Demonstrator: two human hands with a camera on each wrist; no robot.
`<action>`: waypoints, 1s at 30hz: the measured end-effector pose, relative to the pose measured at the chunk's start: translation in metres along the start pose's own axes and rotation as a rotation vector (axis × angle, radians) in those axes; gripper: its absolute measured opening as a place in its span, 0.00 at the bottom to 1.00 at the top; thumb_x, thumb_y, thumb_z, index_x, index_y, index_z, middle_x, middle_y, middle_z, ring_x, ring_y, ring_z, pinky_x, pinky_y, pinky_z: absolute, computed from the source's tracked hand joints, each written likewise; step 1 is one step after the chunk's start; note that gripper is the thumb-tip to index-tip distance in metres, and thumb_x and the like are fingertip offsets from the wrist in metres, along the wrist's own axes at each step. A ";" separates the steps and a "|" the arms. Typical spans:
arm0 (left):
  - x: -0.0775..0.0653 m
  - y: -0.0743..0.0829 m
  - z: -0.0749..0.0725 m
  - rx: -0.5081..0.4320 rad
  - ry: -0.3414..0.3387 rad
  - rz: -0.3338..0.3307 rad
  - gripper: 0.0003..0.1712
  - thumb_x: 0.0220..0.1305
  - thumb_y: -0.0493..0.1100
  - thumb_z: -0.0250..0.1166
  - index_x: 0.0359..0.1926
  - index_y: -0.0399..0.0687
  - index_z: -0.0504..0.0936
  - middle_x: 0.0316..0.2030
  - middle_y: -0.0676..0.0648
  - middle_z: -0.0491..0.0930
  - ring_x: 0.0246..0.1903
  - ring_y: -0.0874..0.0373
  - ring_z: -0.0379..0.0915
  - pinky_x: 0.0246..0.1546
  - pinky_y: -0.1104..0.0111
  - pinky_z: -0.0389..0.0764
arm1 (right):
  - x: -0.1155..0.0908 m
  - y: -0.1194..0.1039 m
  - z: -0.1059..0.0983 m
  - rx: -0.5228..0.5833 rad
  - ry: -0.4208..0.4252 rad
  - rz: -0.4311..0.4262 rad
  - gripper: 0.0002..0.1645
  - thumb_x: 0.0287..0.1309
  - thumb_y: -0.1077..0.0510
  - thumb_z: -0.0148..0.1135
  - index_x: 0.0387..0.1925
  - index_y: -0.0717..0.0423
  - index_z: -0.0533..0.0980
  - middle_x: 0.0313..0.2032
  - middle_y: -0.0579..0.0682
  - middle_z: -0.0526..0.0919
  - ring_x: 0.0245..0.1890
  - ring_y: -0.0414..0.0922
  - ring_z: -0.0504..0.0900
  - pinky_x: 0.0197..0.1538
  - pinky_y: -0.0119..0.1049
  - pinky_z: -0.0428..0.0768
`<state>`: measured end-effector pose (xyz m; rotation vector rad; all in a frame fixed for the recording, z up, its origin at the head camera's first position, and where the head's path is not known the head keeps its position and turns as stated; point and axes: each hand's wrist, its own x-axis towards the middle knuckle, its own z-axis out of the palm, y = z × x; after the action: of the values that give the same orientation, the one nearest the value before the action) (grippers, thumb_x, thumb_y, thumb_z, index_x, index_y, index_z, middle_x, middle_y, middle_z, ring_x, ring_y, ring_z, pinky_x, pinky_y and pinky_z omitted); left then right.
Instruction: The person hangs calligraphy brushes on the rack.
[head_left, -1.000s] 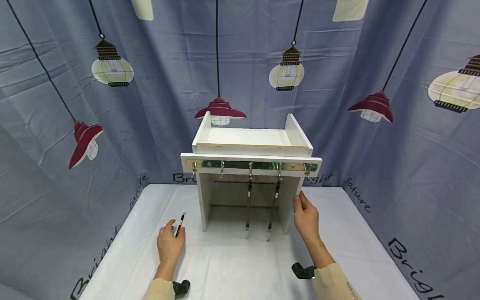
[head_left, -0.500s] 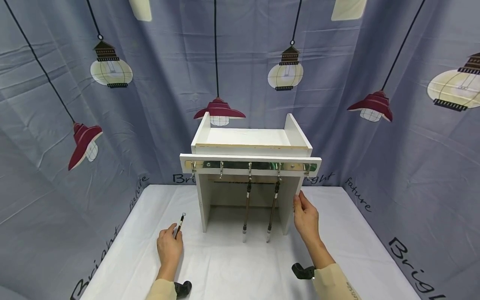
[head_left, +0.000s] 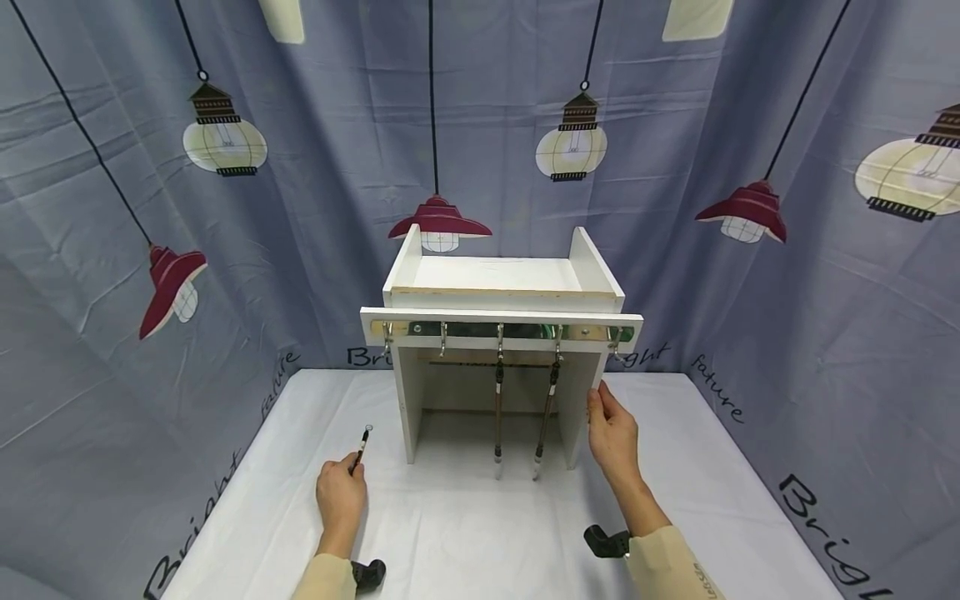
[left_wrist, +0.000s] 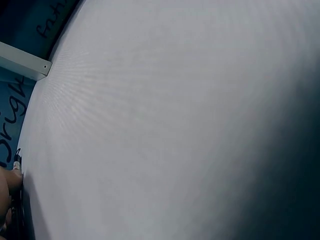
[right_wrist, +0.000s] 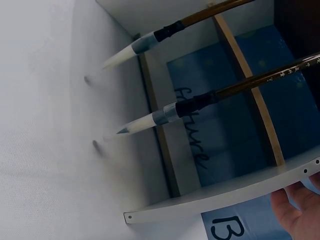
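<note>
My left hand (head_left: 341,504) is low over the white cloth, left of a white wooden rack (head_left: 501,302). It grips a calligraphy brush (head_left: 363,446), whose dark handle end with a hanging loop points up and away; the hand hides its lower part. At the left wrist view's edge, fingers (left_wrist: 6,187) and the looped brush end show. My right hand (head_left: 615,433) holds the rack's right side panel, thumb at its front edge. Two more brushes hang from the rack's hooks: one in the middle (head_left: 498,408), one to its right (head_left: 547,408). Their pale tips point down in the right wrist view.
A metal strip (head_left: 480,330) with several hooks runs along the rack's front rail; the two left hooks and the far right one carry nothing. White cloth (head_left: 465,542) covers the table. A blue-grey curtain (head_left: 322,208) with printed lamps surrounds it.
My left fingers have drawn in around the brush, and less of its handle shows. The middle hanging brush has swayed slightly left, then back right. My right hand has stayed on the panel.
</note>
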<state>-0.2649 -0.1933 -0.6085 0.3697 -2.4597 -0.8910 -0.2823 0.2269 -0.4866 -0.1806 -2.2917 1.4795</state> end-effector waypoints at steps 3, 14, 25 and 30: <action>-0.002 -0.002 -0.001 0.012 -0.001 -0.005 0.14 0.66 0.32 0.67 0.51 0.31 0.87 0.38 0.30 0.83 0.40 0.33 0.79 0.46 0.43 0.78 | -0.002 0.001 0.001 -0.002 -0.005 0.008 0.38 0.80 0.39 0.45 0.77 0.61 0.61 0.67 0.67 0.76 0.64 0.61 0.79 0.63 0.57 0.79; -0.003 0.002 -0.004 0.003 0.020 -0.009 0.14 0.65 0.31 0.67 0.50 0.31 0.87 0.38 0.29 0.84 0.40 0.32 0.80 0.44 0.42 0.79 | 0.000 0.001 0.003 0.004 -0.002 -0.002 0.38 0.80 0.40 0.45 0.77 0.60 0.62 0.66 0.66 0.77 0.63 0.61 0.80 0.62 0.57 0.80; 0.006 0.008 -0.007 -0.010 -0.012 -0.063 0.15 0.67 0.34 0.66 0.54 0.36 0.87 0.40 0.29 0.83 0.43 0.30 0.80 0.44 0.41 0.78 | 0.001 0.000 0.000 0.004 0.006 -0.006 0.38 0.80 0.40 0.45 0.77 0.61 0.61 0.66 0.67 0.76 0.62 0.62 0.80 0.61 0.58 0.80; 0.008 0.013 -0.012 -0.024 0.015 -0.062 0.16 0.66 0.33 0.66 0.53 0.36 0.87 0.37 0.29 0.83 0.40 0.30 0.80 0.41 0.41 0.77 | 0.000 -0.002 -0.001 0.009 -0.005 0.003 0.38 0.81 0.41 0.45 0.77 0.61 0.61 0.67 0.67 0.75 0.64 0.61 0.79 0.63 0.57 0.79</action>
<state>-0.2664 -0.1931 -0.5886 0.4446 -2.4334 -0.9393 -0.2822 0.2269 -0.4849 -0.1781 -2.2891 1.4935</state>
